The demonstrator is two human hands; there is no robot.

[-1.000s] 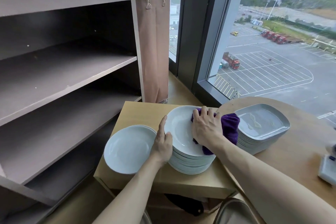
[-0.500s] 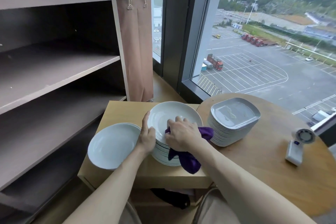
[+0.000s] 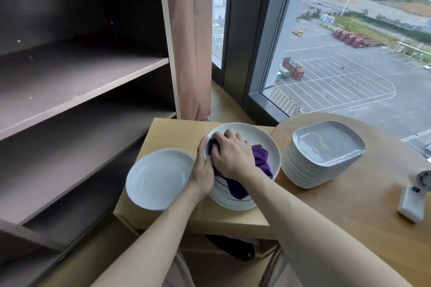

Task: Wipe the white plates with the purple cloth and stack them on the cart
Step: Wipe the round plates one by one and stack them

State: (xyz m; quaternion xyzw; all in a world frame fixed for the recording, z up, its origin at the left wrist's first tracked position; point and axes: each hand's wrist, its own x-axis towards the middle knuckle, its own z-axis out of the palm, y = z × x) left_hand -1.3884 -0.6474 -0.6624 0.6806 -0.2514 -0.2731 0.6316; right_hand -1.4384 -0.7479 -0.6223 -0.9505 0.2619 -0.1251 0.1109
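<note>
Here, purple cloth [image 3: 261, 159] lying far-to-near across top plate [image 3: 256, 134], right hand [image 3: 233, 156] gripping

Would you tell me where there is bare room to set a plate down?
The cart's middle shelf and lower shelf lie bare. The round table is free between grey square plates and white device. The small table is crowded: left plate stack, wiped stack, left hand, right hand with purple cloth.

Head-worn camera, looking forward and down, close over hands [image 3: 219, 161]
</note>
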